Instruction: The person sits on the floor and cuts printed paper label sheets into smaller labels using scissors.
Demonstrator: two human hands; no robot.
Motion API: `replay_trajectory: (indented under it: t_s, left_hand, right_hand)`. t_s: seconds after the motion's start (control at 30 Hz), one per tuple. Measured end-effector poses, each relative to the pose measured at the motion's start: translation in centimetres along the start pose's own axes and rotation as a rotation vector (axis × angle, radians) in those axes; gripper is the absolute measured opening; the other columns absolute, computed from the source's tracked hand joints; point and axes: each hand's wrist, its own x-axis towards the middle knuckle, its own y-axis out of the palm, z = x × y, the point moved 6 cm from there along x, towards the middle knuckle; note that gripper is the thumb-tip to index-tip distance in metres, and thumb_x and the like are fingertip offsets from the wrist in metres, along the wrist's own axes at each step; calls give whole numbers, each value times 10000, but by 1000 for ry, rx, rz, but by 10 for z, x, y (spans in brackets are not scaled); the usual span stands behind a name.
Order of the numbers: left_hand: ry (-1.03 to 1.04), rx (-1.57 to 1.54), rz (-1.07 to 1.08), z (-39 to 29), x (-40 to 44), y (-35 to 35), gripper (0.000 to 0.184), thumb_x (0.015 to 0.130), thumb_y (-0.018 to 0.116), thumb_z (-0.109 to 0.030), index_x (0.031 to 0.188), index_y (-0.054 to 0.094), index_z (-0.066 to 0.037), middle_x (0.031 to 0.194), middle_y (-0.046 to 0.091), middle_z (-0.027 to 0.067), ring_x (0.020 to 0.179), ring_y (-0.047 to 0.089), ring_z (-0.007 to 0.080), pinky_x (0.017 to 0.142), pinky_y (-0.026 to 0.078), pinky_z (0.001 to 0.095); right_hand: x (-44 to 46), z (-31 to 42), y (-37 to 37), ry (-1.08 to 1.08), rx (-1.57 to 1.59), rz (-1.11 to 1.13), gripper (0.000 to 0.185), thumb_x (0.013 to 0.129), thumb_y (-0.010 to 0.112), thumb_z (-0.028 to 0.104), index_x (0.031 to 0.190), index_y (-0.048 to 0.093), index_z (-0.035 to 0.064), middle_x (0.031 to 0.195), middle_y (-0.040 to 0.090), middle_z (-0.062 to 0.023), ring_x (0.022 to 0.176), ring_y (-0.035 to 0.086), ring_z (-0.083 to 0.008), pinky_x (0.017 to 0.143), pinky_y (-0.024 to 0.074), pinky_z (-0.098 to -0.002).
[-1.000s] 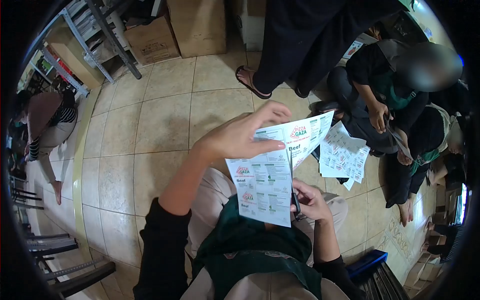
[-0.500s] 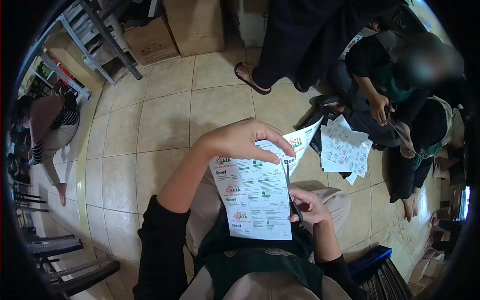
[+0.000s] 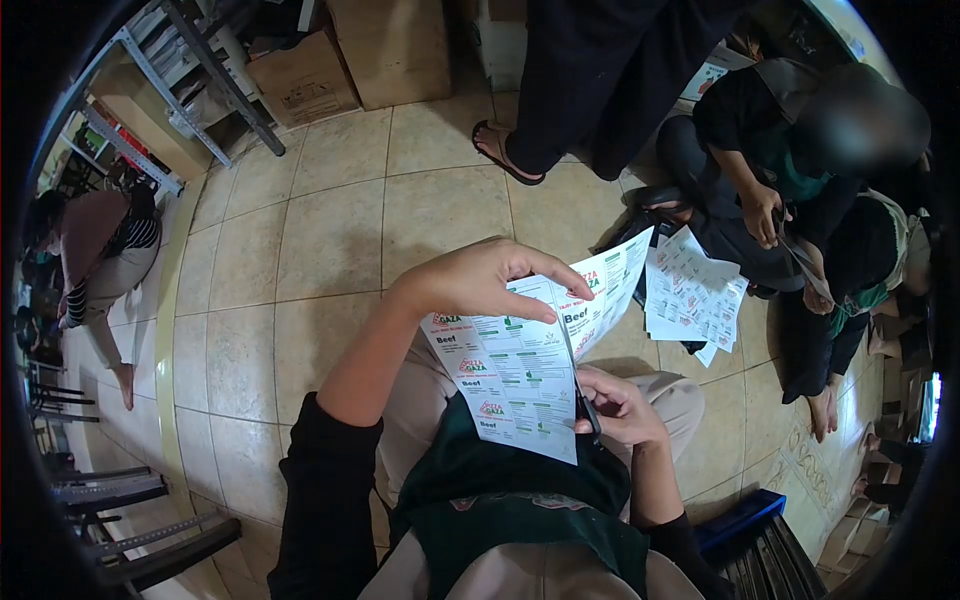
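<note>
My left hand (image 3: 490, 283) holds a white printed sheet (image 3: 520, 375) of label designs with "Pizza Gaza" and "Beef" on it. Its thumb and fingers rest over the sheet's upper part. In my right hand (image 3: 622, 408) is a pair of scissors (image 3: 588, 412) with dark handles, the blades pointing up and away along a cut in the paper. To the right of the blades, the part being cut away flares out as a raised flap (image 3: 612, 300). The larger part hangs above my lap, its lower edge free.
More printed sheets (image 3: 695, 295) lie on the tiled floor at right, beside a seated person (image 3: 740, 170) who is cutting paper. Another person stands ahead in sandals (image 3: 507, 155). Cardboard boxes (image 3: 303, 80) and a metal rack (image 3: 225, 85) are at the back left.
The sheet's lower part has swung up and tilted, and the right flap has spread wider. My right hand and the scissors have shifted slightly up; my left hand stays almost where it was.
</note>
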Motion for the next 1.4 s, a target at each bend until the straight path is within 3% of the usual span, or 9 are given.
replay_trajectory:
  t_s: [0.43, 0.6, 0.67, 0.77, 0.83, 1.03, 1.17, 1.23, 1.4]
  left_hand:
    - [2, -28, -14, 5, -2, -1, 411, 739, 709, -76, 1137, 644, -153, 1132, 629, 88, 963, 604, 157, 796, 447, 252]
    - [-60, -49, 0, 11, -3, 2, 418, 739, 707, -75, 1146, 637, -141, 1139, 625, 91, 984, 599, 163, 815, 444, 254]
    - [89, -59, 45, 8, -1, 8, 422, 741, 704, -77, 1153, 629, -126, 1148, 620, 96, 1007, 597, 178, 832, 445, 262]
    - [47, -7, 58, 7, 0, 15, 419, 747, 694, -71, 1158, 624, -115, 1156, 615, 101, 1021, 597, 191, 839, 450, 271]
    - [61, -30, 66, 9, 0, 15, 419, 750, 690, -70, 1161, 622, -116, 1159, 613, 102, 1025, 597, 194, 839, 451, 274]
    - [46, -47, 72, 11, 1, 15, 420, 752, 688, -71, 1164, 620, -118, 1169, 608, 101, 1028, 594, 189, 838, 454, 278]
    - [43, -38, 62, 16, 1, 17, 432, 748, 693, -68, 1170, 615, -115, 1179, 602, 99, 1039, 583, 180, 846, 451, 279]
    - [52, -47, 59, 19, 2, 18, 434, 746, 695, -66, 1170, 615, -116, 1179, 602, 99, 1045, 579, 180, 850, 449, 280]
    - [47, -71, 58, 19, 1, 17, 429, 745, 698, -65, 1164, 619, -113, 1180, 601, 100, 1056, 573, 182, 867, 442, 285]
  right_hand:
    - [-2, -8, -6, 124, -53, -69, 618, 711, 745, 6, 1258, 461, -39, 1041, 591, -31, 912, 553, -88, 786, 421, -227]
    - [-1, -9, -6, 81, -58, -20, 603, 721, 732, -8, 1259, 462, -35, 1072, 562, -38, 926, 543, -90, 784, 417, -227]
    - [1, -6, -5, 79, -77, -12, 602, 720, 730, -12, 1259, 462, -33, 1092, 549, -43, 934, 539, -91, 784, 416, -227]
    - [5, 3, 1, 26, -97, 16, 602, 710, 738, -11, 1249, 472, -34, 1126, 514, -42, 938, 531, -93, 784, 413, -224]
    - [7, 9, 4, -28, -188, 36, 641, 736, 718, -6, 1309, 431, 11, 871, 543, 23, 775, 491, -60, 749, 364, -199]
    - [5, 3, 0, 0, -167, -10, 629, 736, 721, -1, 1300, 444, 14, 855, 525, 34, 770, 475, -45, 695, 358, -189]
    - [2, -8, -6, 90, -130, -66, 609, 692, 754, -7, 1242, 492, -16, 1113, 495, -16, 944, 513, -81, 781, 405, -218]
    - [5, -1, -1, 13, -187, -46, 582, 752, 703, -12, 1285, 473, 36, 901, 478, 41, 756, 451, -26, 613, 329, -164]
    - [6, -1, 0, 19, -167, -48, 578, 756, 698, -13, 1286, 470, 31, 909, 463, 41, 755, 452, -29, 624, 345, -171]
